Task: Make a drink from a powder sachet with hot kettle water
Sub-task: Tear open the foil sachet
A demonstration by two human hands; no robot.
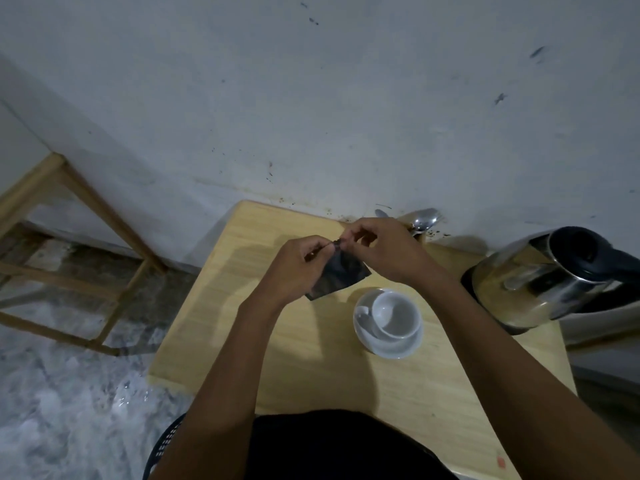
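Right now we hold the small dark, glossy foil sachet (341, 271) up off the pale wooden tabletop (311, 358), its top edge pinched between both sets of fingertips. Our left hand (298, 268) clamps thumb and forefinger on the upper corner; our right hand (384, 247) pinches the same edge just beside it, so the two grips almost touch. The body of the packet hangs below the fingers, slightly creased and bowed.

We judge it light and limp, a thin film that crumples rather than resists, and probably slick, so the pinch belongs right at the sealed rim, close on either side of the tear line. Loose powder inside could scatter if the film rips unevenly.

Below and to the right of our fingers sits the white glazed ceramic cup (394, 315) on its white round saucer (391, 349), smooth, hard, chippable, empty as far as we can see. Just beyond our right fingers a shiny metal spoon (424, 220) lies at the table's far edge. Well to the right stands the polished steel kettle with a black handle (540, 275), which would be heavy if full and hot on its bare metal, so the handle is the safe hold.
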